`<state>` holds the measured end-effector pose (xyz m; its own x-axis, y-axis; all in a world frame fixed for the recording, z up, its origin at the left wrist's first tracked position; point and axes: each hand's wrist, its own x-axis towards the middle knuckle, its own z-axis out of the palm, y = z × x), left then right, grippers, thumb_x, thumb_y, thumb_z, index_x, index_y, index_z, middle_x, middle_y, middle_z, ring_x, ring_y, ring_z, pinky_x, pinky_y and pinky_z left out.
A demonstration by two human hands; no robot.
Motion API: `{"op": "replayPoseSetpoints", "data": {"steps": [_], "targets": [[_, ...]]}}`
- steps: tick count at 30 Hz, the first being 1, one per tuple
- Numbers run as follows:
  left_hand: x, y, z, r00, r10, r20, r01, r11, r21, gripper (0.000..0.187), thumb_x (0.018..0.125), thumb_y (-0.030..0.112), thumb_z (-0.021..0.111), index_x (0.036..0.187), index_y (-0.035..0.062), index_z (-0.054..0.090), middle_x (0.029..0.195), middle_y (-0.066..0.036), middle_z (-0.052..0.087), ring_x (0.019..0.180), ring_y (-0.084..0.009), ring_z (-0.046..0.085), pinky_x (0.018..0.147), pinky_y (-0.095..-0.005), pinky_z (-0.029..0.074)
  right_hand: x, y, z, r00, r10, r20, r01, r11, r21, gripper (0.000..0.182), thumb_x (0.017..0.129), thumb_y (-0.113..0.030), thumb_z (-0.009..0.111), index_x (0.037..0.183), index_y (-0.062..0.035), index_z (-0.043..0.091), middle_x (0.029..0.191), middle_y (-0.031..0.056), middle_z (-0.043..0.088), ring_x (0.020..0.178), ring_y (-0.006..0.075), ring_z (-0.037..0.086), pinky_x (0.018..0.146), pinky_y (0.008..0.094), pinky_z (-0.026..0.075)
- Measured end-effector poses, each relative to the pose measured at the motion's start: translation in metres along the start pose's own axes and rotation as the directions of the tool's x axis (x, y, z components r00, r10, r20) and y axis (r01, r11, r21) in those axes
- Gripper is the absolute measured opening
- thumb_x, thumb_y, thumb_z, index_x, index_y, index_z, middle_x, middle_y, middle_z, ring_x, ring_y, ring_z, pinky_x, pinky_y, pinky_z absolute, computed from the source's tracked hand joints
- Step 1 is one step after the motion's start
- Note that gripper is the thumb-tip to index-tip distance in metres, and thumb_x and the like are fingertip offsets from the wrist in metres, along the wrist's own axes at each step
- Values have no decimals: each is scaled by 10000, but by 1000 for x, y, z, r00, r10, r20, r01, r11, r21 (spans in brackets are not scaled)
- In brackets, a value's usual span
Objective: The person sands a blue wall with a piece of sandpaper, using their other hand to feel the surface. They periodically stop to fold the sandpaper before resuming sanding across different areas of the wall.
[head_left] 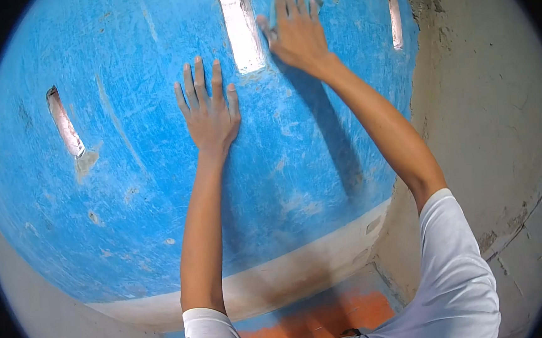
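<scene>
My left hand (210, 110) lies flat on the blue wall (142, 209) with its fingers spread and nothing in it. Greyish-blue dust coats its fingers. Higher up and to the right, my right hand (299, 32) presses a thin teal sheet of what looks like sandpaper (315, 4) against the wall. The palm and fingers cover most of the sheet; a corner shows past the fingertips. Its thumb, dusty too, sticks out to the left, beside the middle wall slot (241, 33).
Narrow slots pierce the wall at the left (65, 123) and right (395, 19). A rough grey plaster wall (485, 91) meets it on the right. Below are a whitish band (285, 275) and an orange-painted surface (356, 310).
</scene>
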<state>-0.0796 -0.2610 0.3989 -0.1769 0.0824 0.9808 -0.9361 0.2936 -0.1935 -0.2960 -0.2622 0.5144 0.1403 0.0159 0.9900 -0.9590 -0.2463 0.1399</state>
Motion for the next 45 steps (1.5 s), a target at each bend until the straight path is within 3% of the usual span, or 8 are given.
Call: {"op": "replayPoseSetpoints", "data": {"steps": [9,17,21,24,30,37,40,45], "targets": [[-1,-22,-16,991,111,72,-93,971,-222,607,1033,452,522,1586,229,411,1680,-71,313,1546,-294,283,1254,-542,213,2,-11,5,1000,24,-8,-24,1000,-1,733,1021,-344,504,1488,189,318,1551,405,328,1434,525,355,1190,585,282],[-10,-41,-23,986,138,90,-131,988,-79,607,1036,453,501,1605,276,381,1681,-33,317,1542,-292,291,1261,-547,203,-19,-21,3,994,-111,6,111,990,-86,708,1015,-307,519,1485,186,324,1542,389,358,1416,510,395,1171,566,329],[-12,-41,-25,988,125,91,-116,988,-104,599,1031,430,510,1598,273,396,1682,-36,315,1548,-306,275,1261,-550,197,0,-9,16,989,144,-42,-149,979,-142,707,1035,-334,493,1477,191,324,1537,383,368,1422,502,389,1163,567,338],[-13,-42,-25,987,135,87,-126,986,-109,598,1031,422,514,1597,272,397,1683,-39,311,1553,-306,262,1261,-554,193,-14,-29,3,995,-86,50,90,994,-68,705,1025,-306,495,1496,182,298,1535,384,367,1428,511,370,1167,569,330],[-14,-43,-24,987,137,80,-126,984,-129,590,1037,415,511,1598,273,396,1684,-43,308,1554,-308,259,1264,-554,188,-19,-58,9,999,25,29,-27,997,70,692,1039,-313,492,1543,110,279,1560,349,357,1424,521,379,1175,571,320],[-15,-44,-23,989,134,62,-124,982,-143,567,1035,406,517,1578,271,432,1682,-33,316,1553,-297,268,1265,-549,195,-23,-45,6,994,-111,-20,112,951,288,549,1043,-207,432,1546,8,386,1585,261,394,1476,434,364,1199,579,288],[-15,-44,-23,989,132,62,-122,983,-137,561,1032,404,523,1571,270,446,1679,-29,323,1550,-293,274,1265,-545,200,-37,-35,21,985,-157,-76,163,984,77,640,1077,-375,463,1629,-104,288,1676,153,301,1531,442,265,1217,644,215],[-15,-44,-22,991,128,45,-121,983,-138,562,1026,405,530,1566,269,453,1676,-28,329,1545,-291,285,1265,-545,206,-38,-1,30,988,29,-150,-38,998,-55,599,1091,-345,430,1637,-145,283,1676,120,310,1543,383,266,1247,594,183]]}}
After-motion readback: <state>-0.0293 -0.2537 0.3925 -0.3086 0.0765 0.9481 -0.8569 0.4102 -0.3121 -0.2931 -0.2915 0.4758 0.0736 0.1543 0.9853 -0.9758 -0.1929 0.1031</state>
